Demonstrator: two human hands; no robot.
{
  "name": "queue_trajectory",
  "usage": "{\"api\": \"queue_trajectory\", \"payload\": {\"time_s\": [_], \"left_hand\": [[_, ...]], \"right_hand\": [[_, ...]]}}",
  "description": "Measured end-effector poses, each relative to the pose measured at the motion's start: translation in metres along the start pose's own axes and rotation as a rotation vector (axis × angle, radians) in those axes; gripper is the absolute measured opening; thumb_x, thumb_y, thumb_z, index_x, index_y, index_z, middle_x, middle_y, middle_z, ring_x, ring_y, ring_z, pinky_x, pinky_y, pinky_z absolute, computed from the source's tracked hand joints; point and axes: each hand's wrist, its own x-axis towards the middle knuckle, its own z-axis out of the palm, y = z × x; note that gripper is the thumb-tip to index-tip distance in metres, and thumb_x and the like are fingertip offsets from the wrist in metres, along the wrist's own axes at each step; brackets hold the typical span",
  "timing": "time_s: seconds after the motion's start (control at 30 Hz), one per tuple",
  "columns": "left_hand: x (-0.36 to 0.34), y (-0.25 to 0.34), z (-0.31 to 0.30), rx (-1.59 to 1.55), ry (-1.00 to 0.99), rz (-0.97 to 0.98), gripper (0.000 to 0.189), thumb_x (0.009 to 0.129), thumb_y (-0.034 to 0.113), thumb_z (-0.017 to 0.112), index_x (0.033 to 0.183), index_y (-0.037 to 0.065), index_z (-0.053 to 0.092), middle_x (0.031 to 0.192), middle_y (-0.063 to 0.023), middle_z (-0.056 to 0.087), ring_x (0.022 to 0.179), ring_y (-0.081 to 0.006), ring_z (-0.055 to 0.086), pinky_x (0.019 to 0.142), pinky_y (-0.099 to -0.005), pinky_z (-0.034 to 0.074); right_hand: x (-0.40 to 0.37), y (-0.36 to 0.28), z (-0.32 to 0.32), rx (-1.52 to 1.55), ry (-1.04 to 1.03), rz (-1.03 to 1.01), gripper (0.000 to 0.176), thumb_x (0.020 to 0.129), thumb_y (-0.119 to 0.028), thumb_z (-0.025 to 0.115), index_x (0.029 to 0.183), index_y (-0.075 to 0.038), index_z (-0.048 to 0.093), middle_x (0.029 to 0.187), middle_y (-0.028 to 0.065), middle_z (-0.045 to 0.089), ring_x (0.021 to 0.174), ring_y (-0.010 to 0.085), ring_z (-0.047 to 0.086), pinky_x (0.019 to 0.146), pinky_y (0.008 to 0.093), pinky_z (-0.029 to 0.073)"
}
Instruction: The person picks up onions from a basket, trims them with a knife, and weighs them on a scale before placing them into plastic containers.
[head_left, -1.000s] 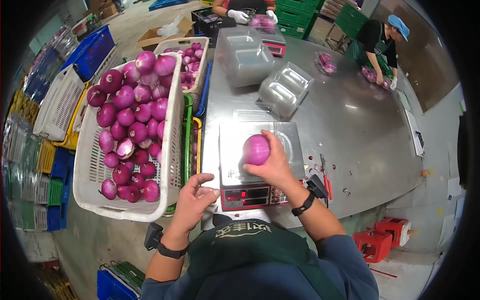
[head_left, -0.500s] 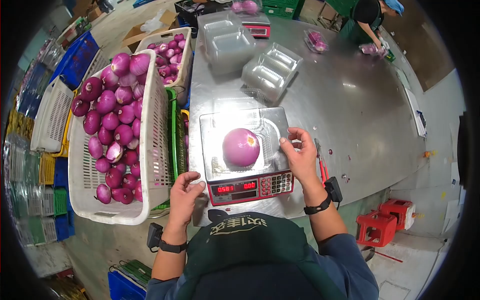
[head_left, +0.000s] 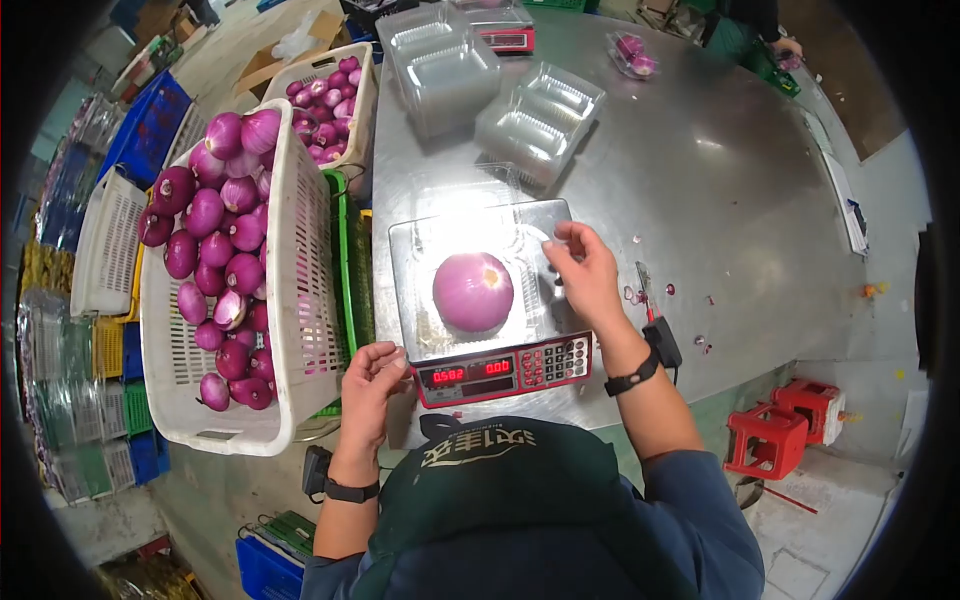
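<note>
A single purple onion (head_left: 473, 292) sits in a clear plastic clamshell box (head_left: 525, 280) on the pan of a red and silver digital scale (head_left: 500, 375). The scale's display (head_left: 448, 376) reads 0.582 at the left and 0.00 beside it. My right hand (head_left: 588, 272) hovers at the box's right side, thumb and forefinger apart and nothing held. Near the scale's front left corner is my left hand (head_left: 372, 385), fingers loosely bent and apart, also holding nothing.
At left stands a white crate of onions (head_left: 290, 400), with another onion crate (head_left: 370, 95) behind. Stacked clear boxes (head_left: 440, 75) and more boxes (head_left: 545, 120) lie at the back. A knife (head_left: 644, 278) and onion scraps lie right. A co-worker (head_left: 740, 30) stands beyond the table.
My right hand has shifted slightly up and left along the box's side. The readout went from 0.581 to 0.582. The head view has shifted a little.
</note>
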Motion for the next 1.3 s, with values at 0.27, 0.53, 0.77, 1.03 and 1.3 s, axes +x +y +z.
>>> {"api": "queue_trajectory", "payload": {"time_s": [0.27, 0.53, 0.77, 1.03, 1.3], "left_hand": [[0.003, 0.007, 0.017, -0.277, -0.252, -0.173, 0.037, 0.096, 0.015, 0.071, 0.127, 0.003, 0.053, 0.116, -0.0159, 0.069, 0.092, -0.0256, 0.073, 0.074, -0.0363, 0.061], [0.010, 0.001, 0.009, -0.480, -0.327, -0.161, 0.029, 0.096, 0.011, 0.063, 0.120, -0.002, 0.054, 0.113, -0.0238, 0.069, 0.098, -0.0323, 0.073, 0.073, -0.0388, 0.061], [0.033, -0.006, 0.026, -0.163, -0.116, -0.098, 0.010, 0.092, -0.001, 0.061, 0.094, 0.003, 0.052, 0.083, -0.0114, 0.061, 0.069, -0.0211, 0.066, 0.049, -0.0256, 0.047], [0.023, -0.010, 0.036, -0.224, -0.105, -0.068, 0.017, 0.089, -0.005, 0.063, 0.099, 0.003, 0.051, 0.083, -0.0114, 0.065, 0.068, -0.0183, 0.065, 0.049, -0.0258, 0.048], [0.018, -0.016, 0.053, -0.253, -0.096, -0.046, 0.056, 0.088, -0.005, 0.062, 0.141, 0.002, 0.044, 0.086, -0.0144, 0.067, 0.067, -0.0205, 0.066, 0.052, -0.0268, 0.050]], "right_hand": [[0.084, -0.017, 0.032, 0.310, -0.169, 0.481, 0.061, 0.083, -0.004, 0.074, 0.141, 0.006, 0.056, 0.105, 0.0072, 0.068, 0.084, 0.0133, 0.063, 0.071, 0.0287, 0.053], [-0.043, -0.038, -0.046, -0.481, -0.666, -0.258, 0.097, 0.071, -0.024, 0.079, 0.159, -0.018, 0.041, 0.099, 0.0185, 0.064, 0.093, 0.0341, 0.068, 0.082, 0.0410, 0.057], [-0.077, -0.003, -0.013, 0.302, -0.410, 0.417, 0.067, 0.091, 0.006, 0.063, 0.151, 0.004, 0.035, 0.076, 0.0052, 0.063, 0.062, 0.0146, 0.066, 0.059, 0.0278, 0.055], [-0.085, 0.001, -0.017, 0.383, -0.429, 0.425, 0.048, 0.093, 0.001, 0.067, 0.135, 0.004, 0.044, 0.074, 0.0020, 0.060, 0.060, 0.0118, 0.061, 0.058, 0.0255, 0.049], [-0.078, 0.003, -0.039, 0.340, -0.449, 0.429, 0.048, 0.090, -0.005, 0.074, 0.132, 0.003, 0.052, 0.081, 0.0011, 0.065, 0.068, 0.0084, 0.061, 0.063, 0.0240, 0.049]]}}
